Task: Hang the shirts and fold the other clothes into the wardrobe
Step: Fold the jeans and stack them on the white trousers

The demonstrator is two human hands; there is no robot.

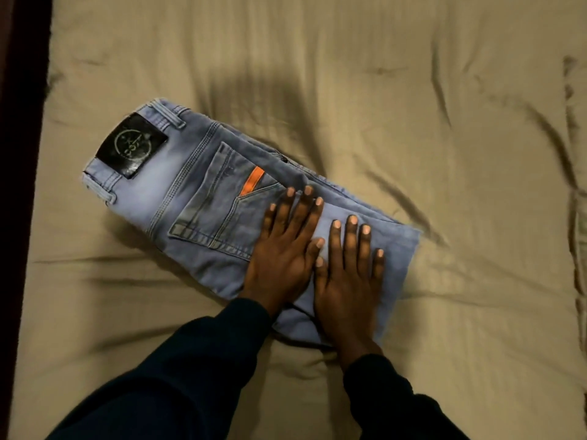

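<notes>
Both hands, left hand (282,258) and right hand (347,281), lie flat with fingers spread, side by side, pressing the folded light blue denim jeans (203,198) mid-frame on the wrinkled tan bedsheet (413,122)

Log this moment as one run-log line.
step: fold | item: jeans folded on bed sheet | left hand, right hand: flat, pressing
</notes>
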